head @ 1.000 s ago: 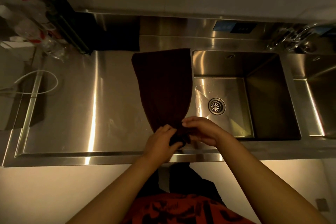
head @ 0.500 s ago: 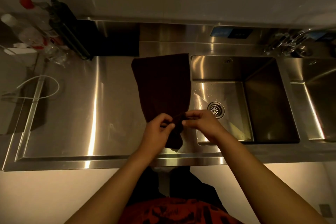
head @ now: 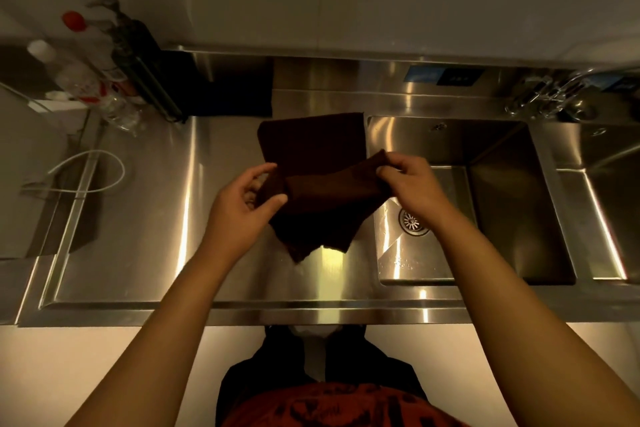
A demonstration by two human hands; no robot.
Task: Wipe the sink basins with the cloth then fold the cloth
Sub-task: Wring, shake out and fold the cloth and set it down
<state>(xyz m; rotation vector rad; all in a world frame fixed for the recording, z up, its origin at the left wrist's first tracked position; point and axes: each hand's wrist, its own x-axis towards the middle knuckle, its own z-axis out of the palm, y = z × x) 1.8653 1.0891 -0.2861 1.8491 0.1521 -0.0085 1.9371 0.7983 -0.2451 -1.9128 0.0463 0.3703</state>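
A dark brown cloth lies on the steel drainboard just left of the sink basin. Its near end is lifted and doubled back over the far part. My left hand pinches the left corner of that lifted end. My right hand pinches the right corner, above the basin's left rim. The far end of the cloth rests flat on the steel. A round drain shows in the basin under my right wrist. A second basin sits at the far right.
Bottles and a dark pump dispenser stand at the back left. A white hose loop lies on the left counter. A tap sits behind the basins. The counter's front edge runs close to my body.
Both hands have lifted the cloth's near end from the counter's front edge, moved it away from me over the far part, and spread apart to its two corners.
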